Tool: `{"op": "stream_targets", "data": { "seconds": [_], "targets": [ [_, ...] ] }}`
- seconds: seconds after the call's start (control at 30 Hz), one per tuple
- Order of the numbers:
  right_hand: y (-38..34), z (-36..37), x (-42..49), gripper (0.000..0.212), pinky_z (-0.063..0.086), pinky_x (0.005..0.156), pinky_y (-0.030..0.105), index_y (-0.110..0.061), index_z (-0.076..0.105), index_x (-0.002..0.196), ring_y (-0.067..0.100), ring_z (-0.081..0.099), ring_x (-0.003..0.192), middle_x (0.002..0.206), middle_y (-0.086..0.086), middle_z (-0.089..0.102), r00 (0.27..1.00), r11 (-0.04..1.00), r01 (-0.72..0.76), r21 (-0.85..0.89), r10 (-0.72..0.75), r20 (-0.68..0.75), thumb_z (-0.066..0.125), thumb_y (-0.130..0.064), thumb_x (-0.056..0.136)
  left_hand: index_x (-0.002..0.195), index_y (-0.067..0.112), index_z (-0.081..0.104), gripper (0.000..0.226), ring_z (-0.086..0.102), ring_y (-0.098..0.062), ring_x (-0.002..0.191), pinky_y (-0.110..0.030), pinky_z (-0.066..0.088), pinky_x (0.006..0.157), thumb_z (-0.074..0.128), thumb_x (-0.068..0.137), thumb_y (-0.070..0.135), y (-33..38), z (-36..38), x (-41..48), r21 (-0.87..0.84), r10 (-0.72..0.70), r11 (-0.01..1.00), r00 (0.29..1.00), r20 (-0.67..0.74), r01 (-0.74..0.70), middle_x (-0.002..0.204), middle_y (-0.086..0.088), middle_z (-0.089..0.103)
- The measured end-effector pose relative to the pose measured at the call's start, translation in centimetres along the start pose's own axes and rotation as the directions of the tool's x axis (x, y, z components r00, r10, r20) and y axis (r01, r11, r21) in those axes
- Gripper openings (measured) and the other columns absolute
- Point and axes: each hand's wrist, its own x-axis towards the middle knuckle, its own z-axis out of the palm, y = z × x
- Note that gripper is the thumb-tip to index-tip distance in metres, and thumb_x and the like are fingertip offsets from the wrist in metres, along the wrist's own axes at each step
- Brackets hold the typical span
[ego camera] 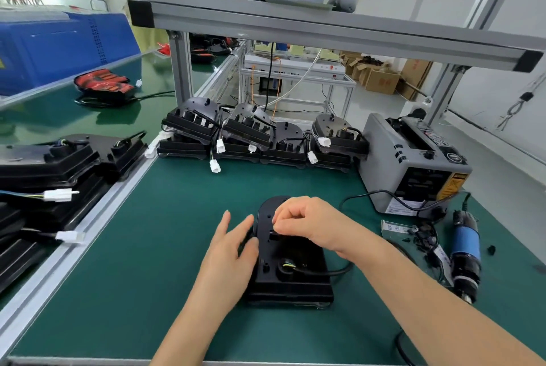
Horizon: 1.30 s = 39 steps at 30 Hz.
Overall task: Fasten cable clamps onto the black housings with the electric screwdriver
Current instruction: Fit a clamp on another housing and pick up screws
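The housing lies flat on the green bench, near me and between my hands. It is a moulded black plastic shell, matte, rounded at the far end and square at the near end, with small holes and raised bosses on top. A stiff black cable leaves it on the right.

My left hand has straight fingers laid against the housing's left edge, steadying it. My right hand is curled over the far half, fingertips pinched together. I cannot tell whether a clamp sits between them.

I judge the shell light and rigid, and likely to slide on the smooth mat, so it wants bracing at the side walls, not the thin bosses. The cable will spring back if bent, so it needs holding close to where a clamp goes.

The screwdriver, with a blue sleeve and a dark metal body, lies untouched at the right. Small black parts lie scattered just left of it. More housings are stacked in a row at the far edge.
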Motion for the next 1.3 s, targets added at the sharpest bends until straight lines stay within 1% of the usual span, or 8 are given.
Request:
{"op": "stream_targets", "data": {
  "seconds": [0.17,0.27,0.43,0.67,0.83,1.03,1.2,1.3],
  "targets": [
    [0.9,0.6,1.3,0.027,0.044,0.079,0.030,-0.013,0.060,0.058,0.030,0.058,0.095,0.098,0.020,0.066,1.000,0.994,0.018,-0.108,-0.017,0.012,0.068,-0.015,0.083,0.137,0.044,0.042,0.048,0.017,-0.009,0.144,-0.034,0.026,0.113,0.054,0.092,0.036,-0.3,-0.4,0.1,0.102,0.007,0.995,0.997,0.076,-0.015,0.159,0.011,0.007],
    [1.2,0.8,1.6,0.025,0.040,0.078,0.021,0.004,0.061,0.063,0.023,0.057,0.093,0.093,0.017,0.066,0.998,0.989,0.060,-0.135,-0.058,0.016,0.068,-0.011,0.082,0.134,0.049,0.043,0.045,0.017,-0.011,0.145,-0.036,0.024,0.115,0.054,0.092,0.036,-0.3,-0.7,0.2,0.064,-0.008,0.998,0.996,0.093,0.002,0.158,0.010,0.010],
    [1.4,1.2,1.3,0.024,0.026,0.078,-0.002,0.008,0.063,0.067,0.002,0.049,0.090,0.087,0.013,0.068,0.994,0.975,0.109,-0.196,-0.112,-0.004,0.067,-0.010,0.083,0.133,0.052,0.042,0.045,0.016,-0.015,0.145,-0.039,0.023,0.116,0.054,0.092,0.039,-0.5,-0.7,0.1,0.062,-0.026,0.998,0.995,0.099,0.020,0.158,0.011,0.010],
    [1.7,1.7,1.4,0.023,0.025,0.085,0.004,0.005,0.061,0.061,0.008,0.049,0.086,0.079,0.013,0.067,0.979,0.946,0.171,-0.274,-0.195,-0.063,0.068,-0.006,0.081,0.134,0.051,0.042,0.046,0.011,-0.013,0.146,-0.038,0.022,0.116,0.054,0.091,0.038,-0.6,-0.5,0.3,0.055,-0.019,0.998,0.996,0.092,0.014,0.159,0.008,0.012],
    [2.0,2.0,1.3,0.021,0.023,0.085,0.003,-0.002,0.063,0.060,-0.013,0.047,0.085,0.076,-0.005,0.062,0.970,0.931,0.189,-0.313,-0.227,-0.090,0.069,-0.007,0.079,0.134,0.052,0.042,0.046,0.004,-0.009,0.146,-0.031,0.017,0.114,0.054,0.091,0.038,-0.6,-0.4,0.2,0.053,-0.012,0.999,0.997,0.076,0.008,0.158,0.009,0.013],
    [2.3,2.6,1.1,0.023,0.032,0.089,0.017,-0.026,0.057,0.063,0.006,0.043,0.101,0.087,-0.012,0.060,0.968,0.931,0.145,-0.334,-0.203,-0.145,0.069,-0.018,0.082,0.134,0.048,0.044,0.047,0.008,-0.002,0.144,-0.029,0.021,0.113,0.055,0.091,0.037,-0.5,-0.5,0.1,0.028,0.006,1.000,0.998,0.068,-0.008,0.158,0.008,0.016],
    [2.2,2.6,0.9,0.015,0.035,0.092,0.023,-0.020,0.063,0.068,0.010,0.044,0.104,0.089,-0.010,0.060,0.969,0.925,0.145,-0.353,-0.205,-0.140,0.069,-0.019,0.082,0.136,0.045,0.044,0.047,0.005,0.002,0.144,-0.026,0.021,0.112,0.055,0.091,0.036,-0.1,-0.6,-0.2,0.028,0.011,1.000,0.998,0.058,-0.013,0.157,0.010,0.018],
    [2.1,2.6,0.8,0.013,0.036,0.092,0.023,-0.016,0.065,0.069,0.011,0.044,0.104,0.089,-0.009,0.061,0.971,0.923,0.141,-0.358,-0.200,-0.133,0.068,-0.018,0.082,0.131,0.044,0.050,0.041,0.012,-0.003,0.143,-0.024,0.018,0.111,0.055,0.093,0.030,0.1,-0.6,-0.7,0.082,0.091,0.993,0.995,-0.030,-0.089,0.143,0.031,0.031]
  ]
}}
